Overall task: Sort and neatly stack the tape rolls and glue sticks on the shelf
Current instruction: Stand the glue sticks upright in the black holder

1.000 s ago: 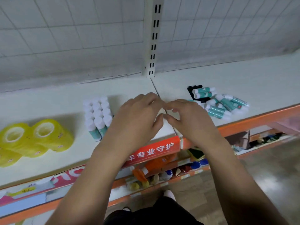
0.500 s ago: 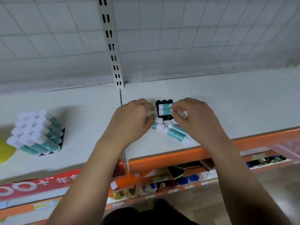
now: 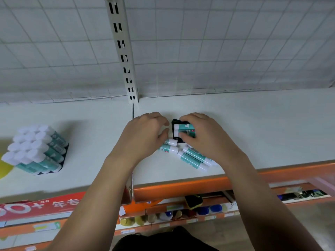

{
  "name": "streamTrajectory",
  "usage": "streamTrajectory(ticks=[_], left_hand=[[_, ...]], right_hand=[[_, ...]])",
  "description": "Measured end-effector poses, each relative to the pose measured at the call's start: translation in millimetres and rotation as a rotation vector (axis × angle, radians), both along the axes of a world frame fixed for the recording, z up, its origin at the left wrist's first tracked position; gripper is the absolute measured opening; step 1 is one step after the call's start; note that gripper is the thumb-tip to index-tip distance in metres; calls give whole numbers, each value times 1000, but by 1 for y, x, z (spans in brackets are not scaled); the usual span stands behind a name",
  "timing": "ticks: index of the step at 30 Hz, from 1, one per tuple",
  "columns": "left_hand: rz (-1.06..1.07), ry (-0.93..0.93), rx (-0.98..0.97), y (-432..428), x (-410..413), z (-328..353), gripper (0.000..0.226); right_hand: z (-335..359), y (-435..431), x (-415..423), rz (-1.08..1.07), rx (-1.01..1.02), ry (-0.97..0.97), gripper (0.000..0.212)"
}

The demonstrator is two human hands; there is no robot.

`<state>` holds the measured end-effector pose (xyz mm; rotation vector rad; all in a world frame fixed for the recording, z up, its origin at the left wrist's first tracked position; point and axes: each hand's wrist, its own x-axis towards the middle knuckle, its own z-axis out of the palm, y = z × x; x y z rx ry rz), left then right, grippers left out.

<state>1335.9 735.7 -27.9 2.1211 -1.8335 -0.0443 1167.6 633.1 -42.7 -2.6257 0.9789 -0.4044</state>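
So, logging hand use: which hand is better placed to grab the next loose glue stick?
Left, probably: the left hand looks empty beside the loose glue sticks; the right hand grips the tray sticks in the black tray.

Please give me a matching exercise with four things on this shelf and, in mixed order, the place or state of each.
1. stacked glue sticks
2. black tray
3. loose glue sticks
4. yellow tape roll

A. lying scattered beside the tray
B. cut off at the far left
C. held by the right hand
D. neat block, white caps facing us

Pairs: 1-D, 2-C, 3-A, 4-B
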Motion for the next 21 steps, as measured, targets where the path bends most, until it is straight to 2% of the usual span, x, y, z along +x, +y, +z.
streamTrajectory(ticks=[3, 9, 13, 16, 18, 21], left_hand=[[-47, 9, 11, -10, 6, 0, 28], [-135, 41, 32, -29, 10, -8, 31], [-279, 38, 76, -39, 11, -13, 53], [-325, -39, 145, -42, 12, -14, 71], [-308, -51, 141, -41, 14, -18, 65], [-236, -36, 124, -35, 19, -19, 40]], right_hand=[[-4, 2, 4, 3, 10, 55, 47], [-6, 6, -1, 1, 36, 46, 46], [-6, 9, -4, -4, 70, 19, 44], [-7, 8, -6, -22, 66, -15, 38], [-8, 6, -7, -33, 59, -31, 32], [-8, 5, -7, -23, 59, -47, 23]])
